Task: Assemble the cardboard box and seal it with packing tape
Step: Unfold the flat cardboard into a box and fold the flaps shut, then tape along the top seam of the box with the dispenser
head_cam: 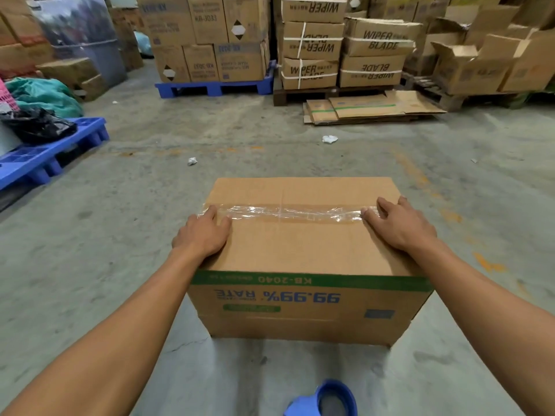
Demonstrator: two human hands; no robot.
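A: Two hands on one box. Cardboard box sits on the concrete floor, flaps closed, print on the near side upside down.

B: Tape?

A: Clear packing tape runs along the top seam, wrinkled, edge to edge.

B: Left hand?

A: Left hand lies flat at the top's left edge, fingers spread, fingertips touching the tape end. Gripping nothing.

B: Right?

A: Right hand lies flat at the right edge, fingers spread over the other tape end. Also holding nothing, just pressing.

B: Anything else?

A: Blue tape dispenser on the floor near the bottom edge, partly cut off. Stacked cartons on pallets well behind, flattened cardboard lying beside them.
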